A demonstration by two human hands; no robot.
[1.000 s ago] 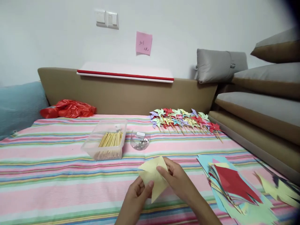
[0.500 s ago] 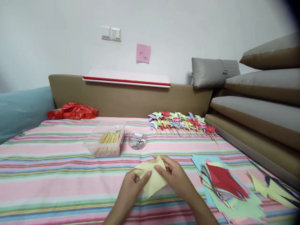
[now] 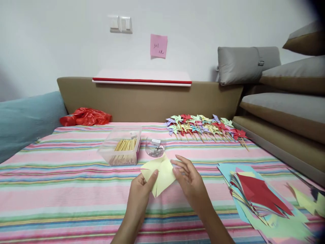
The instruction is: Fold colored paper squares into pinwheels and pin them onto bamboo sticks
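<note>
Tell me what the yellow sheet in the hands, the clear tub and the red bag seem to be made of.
The yellow sheet: thin matte paper, judging by its crisp cut points and flat folds. The clear tub: likely rigid glossy plastic; the sticks show through its walls. The red bag: probably thin plastic film, crumpled and shiny.

Striped bedsheet in pink, green and blue, spread flat. Carries at mid-depth a clear plastic box of wooden sticks, with a small clear dish of metal pins just beside it. Holds farther back a row of paper pinwheels on the right and a crumpled red plastic bag on the left. Bears near the right edge a fanned stack of cut coloured paper, yellow-green offcuts beside it.
</note>
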